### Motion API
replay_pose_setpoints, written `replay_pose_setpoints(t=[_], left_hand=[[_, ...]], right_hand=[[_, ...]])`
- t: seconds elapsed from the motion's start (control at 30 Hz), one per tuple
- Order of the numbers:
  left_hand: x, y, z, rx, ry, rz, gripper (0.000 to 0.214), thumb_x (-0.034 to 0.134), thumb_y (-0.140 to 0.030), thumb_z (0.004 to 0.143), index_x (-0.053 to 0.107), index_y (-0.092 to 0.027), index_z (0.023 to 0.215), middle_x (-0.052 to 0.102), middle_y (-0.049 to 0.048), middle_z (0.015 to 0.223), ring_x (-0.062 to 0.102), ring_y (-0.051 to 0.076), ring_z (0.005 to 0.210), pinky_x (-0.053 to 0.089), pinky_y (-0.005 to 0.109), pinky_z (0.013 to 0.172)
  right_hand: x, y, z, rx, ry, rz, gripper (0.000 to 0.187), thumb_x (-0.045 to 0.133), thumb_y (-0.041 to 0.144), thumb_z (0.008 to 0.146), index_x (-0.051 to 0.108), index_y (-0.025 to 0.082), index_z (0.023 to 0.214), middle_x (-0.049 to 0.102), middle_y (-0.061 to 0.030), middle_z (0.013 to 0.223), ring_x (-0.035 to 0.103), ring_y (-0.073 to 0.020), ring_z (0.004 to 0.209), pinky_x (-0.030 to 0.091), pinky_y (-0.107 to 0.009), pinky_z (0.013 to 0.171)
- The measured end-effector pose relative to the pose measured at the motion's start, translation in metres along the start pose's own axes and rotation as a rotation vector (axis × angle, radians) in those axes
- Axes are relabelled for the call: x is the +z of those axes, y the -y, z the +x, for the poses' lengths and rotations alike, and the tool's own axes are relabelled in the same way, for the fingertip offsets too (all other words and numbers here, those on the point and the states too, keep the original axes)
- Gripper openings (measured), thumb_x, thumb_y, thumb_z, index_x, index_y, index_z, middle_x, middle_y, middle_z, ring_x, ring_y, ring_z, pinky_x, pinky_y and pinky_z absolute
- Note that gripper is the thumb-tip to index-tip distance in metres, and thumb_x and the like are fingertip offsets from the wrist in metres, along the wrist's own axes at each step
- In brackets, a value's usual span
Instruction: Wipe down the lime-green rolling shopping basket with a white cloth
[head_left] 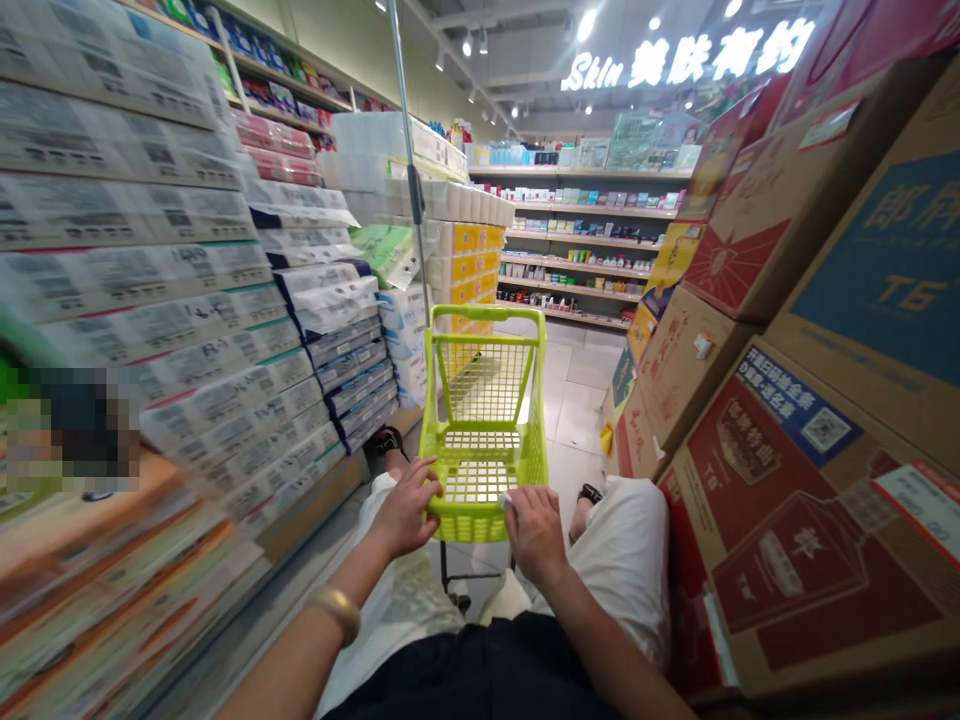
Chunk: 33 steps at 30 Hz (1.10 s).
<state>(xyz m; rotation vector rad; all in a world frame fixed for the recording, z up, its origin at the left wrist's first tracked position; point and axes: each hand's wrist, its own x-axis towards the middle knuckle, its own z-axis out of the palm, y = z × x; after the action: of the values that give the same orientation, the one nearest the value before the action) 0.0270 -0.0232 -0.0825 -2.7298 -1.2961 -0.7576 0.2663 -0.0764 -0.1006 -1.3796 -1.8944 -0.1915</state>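
Note:
A lime-green plastic shopping basket [484, 440] on a dark wheeled frame stands directly in front of me, between my knees. My left hand [409, 503], below a gold bangle [335, 612], has its fingers curled over the near left corner of the rim. At the near right part of the rim, my right hand [534, 522] is closed with its fingers bent. A small white piece [505, 499], like tissue or a wipe, shows at its fingertips, against the rim. Most of that piece is hidden. Inside, the basket shows only its open grid.
Packaged paper goods [187, 290] are piled along the left. Liquor cartons [810, 540] rise on the right, close to my knee. Tiled floor [574, 400] leads to stocked shelves [570, 240] at the back. A thin metal pole [409, 130] stands beyond the basket's left side.

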Motion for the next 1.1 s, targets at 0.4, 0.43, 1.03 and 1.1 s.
replay_pose_setpoints(t=[0.4, 0.43, 1.03, 1.1], left_hand=[[0.011, -0.042, -0.015, -0.264, -0.191, 0.217, 0.076, 0.045, -0.002, 0.065, 0.034, -0.010, 0.139, 0.031, 0.0184, 0.149, 0.013, 0.033, 0.145, 0.024, 0.054, 0.115], [0.015, -0.056, -0.013, -0.197, -0.149, 0.173, 0.076, 0.044, -0.002, 0.064, 0.033, -0.010, 0.140, 0.034, 0.0175, 0.147, 0.018, 0.031, 0.144, 0.024, 0.053, 0.115], [0.034, -0.098, -0.014, -0.108, 0.039, 0.109, 0.044, 0.048, -0.011, 0.065, 0.051, -0.012, 0.109, 0.058, 0.0121, 0.103, 0.050, 0.029, 0.109, 0.033, 0.052, 0.108], [0.033, -0.098, -0.016, -0.108, 0.039, 0.103, 0.044, 0.048, -0.011, 0.065, 0.051, -0.013, 0.109, 0.058, 0.0121, 0.104, 0.050, 0.029, 0.109, 0.033, 0.051, 0.109]], right_hand=[[0.013, 0.013, -0.019, -0.233, -0.100, 0.194, 0.034, 0.043, 0.010, 0.093, 0.056, 0.024, 0.120, 0.064, -0.0048, 0.117, 0.051, -0.0192, 0.121, 0.035, -0.041, 0.107], [0.013, 0.008, -0.019, -0.229, -0.101, 0.207, 0.034, 0.043, 0.011, 0.093, 0.056, 0.024, 0.121, 0.063, -0.0052, 0.119, 0.049, -0.0199, 0.124, 0.035, -0.042, 0.108], [0.014, 0.015, -0.028, -0.105, -0.059, 0.368, 0.034, 0.043, 0.015, 0.094, 0.055, 0.023, 0.124, 0.061, -0.0068, 0.121, 0.038, -0.0221, 0.135, 0.034, -0.048, 0.111], [0.010, 0.008, -0.022, -0.156, -0.018, 0.363, 0.034, 0.043, 0.015, 0.093, 0.056, 0.024, 0.123, 0.063, -0.0057, 0.118, 0.043, -0.0213, 0.130, 0.033, -0.047, 0.112]])
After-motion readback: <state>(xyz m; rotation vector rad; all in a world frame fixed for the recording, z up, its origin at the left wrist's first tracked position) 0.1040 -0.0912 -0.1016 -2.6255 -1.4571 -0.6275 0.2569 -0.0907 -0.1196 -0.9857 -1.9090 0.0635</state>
